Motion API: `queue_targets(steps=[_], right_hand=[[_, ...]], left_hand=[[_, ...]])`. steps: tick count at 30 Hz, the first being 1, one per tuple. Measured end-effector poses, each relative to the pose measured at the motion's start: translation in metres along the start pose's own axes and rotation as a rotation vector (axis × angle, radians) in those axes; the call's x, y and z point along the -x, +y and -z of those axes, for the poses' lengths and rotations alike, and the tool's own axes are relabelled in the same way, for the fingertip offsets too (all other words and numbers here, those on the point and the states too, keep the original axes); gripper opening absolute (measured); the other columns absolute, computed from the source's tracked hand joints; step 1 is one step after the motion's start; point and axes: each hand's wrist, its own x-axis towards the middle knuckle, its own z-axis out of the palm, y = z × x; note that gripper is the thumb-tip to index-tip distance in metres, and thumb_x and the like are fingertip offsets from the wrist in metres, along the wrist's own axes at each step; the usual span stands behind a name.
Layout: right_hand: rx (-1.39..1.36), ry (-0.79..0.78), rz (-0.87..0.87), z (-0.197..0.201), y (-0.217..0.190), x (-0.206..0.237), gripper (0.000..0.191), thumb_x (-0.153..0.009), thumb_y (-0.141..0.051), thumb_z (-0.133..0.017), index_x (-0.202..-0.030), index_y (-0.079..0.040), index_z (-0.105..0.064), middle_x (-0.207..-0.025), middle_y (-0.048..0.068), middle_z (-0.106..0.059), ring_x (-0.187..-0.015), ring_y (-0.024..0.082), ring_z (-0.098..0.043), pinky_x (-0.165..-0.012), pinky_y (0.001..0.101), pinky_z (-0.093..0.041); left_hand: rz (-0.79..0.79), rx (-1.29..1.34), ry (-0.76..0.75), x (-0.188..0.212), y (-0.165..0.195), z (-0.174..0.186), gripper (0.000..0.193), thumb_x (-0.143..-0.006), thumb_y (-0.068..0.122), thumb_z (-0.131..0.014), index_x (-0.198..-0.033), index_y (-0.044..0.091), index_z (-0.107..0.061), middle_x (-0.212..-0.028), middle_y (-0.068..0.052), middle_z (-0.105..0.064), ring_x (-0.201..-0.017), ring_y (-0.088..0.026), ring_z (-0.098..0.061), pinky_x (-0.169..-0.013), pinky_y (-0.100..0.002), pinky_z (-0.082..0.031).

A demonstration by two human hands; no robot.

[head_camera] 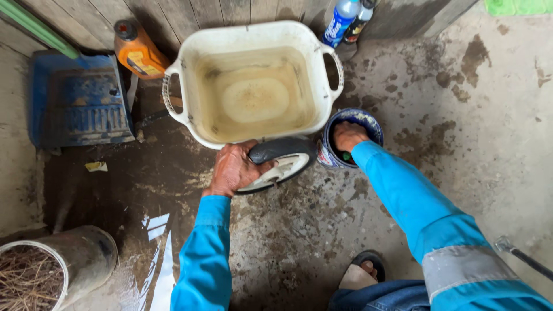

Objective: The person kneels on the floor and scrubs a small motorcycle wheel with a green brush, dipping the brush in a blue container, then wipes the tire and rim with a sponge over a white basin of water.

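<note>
My left hand point(233, 169) grips a black and white curved vehicle part point(283, 159), like a small mudguard, holding it just in front of a white plastic tub point(184, 69) filled with murky water. My right hand point(347, 136) reaches down into a small blue round container point(368, 119) to the right of the tub; its fingers are hidden inside, touching something green. Both arms wear bright blue sleeves.
An orange jug point(138, 53) and a blue flat panel point(78, 101) lie left of the tub. Two bottles point(345, 20) stand behind it by a wooden wall. A grey bucket point(63, 265) sits bottom left. Wet, stained concrete floor; my sandalled foot point(363, 270) is below.
</note>
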Motion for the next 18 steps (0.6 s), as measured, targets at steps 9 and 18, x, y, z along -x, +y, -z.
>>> queue_targets(steps=[9,18], right_hand=[[-0.068,-0.092,-0.022,0.034,0.012,0.030,0.052,-0.102,-0.051,-0.051,-0.111,-0.005,-0.075,-0.120,0.025,-0.072,-0.110,0.042,-0.068,-0.098,0.0503,-0.053],[-0.383,0.613,0.582,0.059,0.000,0.118,0.061,-0.088,-0.032,-0.075,-0.135,0.003,-0.055,-0.117,0.027,-0.066,-0.100,0.043,-0.071,-0.082,0.0501,-0.061]], left_hand=[[-0.052,0.069,0.065,0.002,0.010,0.003,0.061,-0.061,0.048,-0.092,-0.107,0.011,-0.075,-0.095,-0.016,-0.076,-0.095,-0.037,-0.070,-0.084,-0.046,-0.053],[-0.001,-0.050,0.036,-0.001,0.007,0.003,0.037,-0.076,0.034,-0.085,-0.100,0.009,-0.072,-0.094,-0.016,-0.076,-0.096,-0.039,-0.071,-0.085,-0.047,-0.055]])
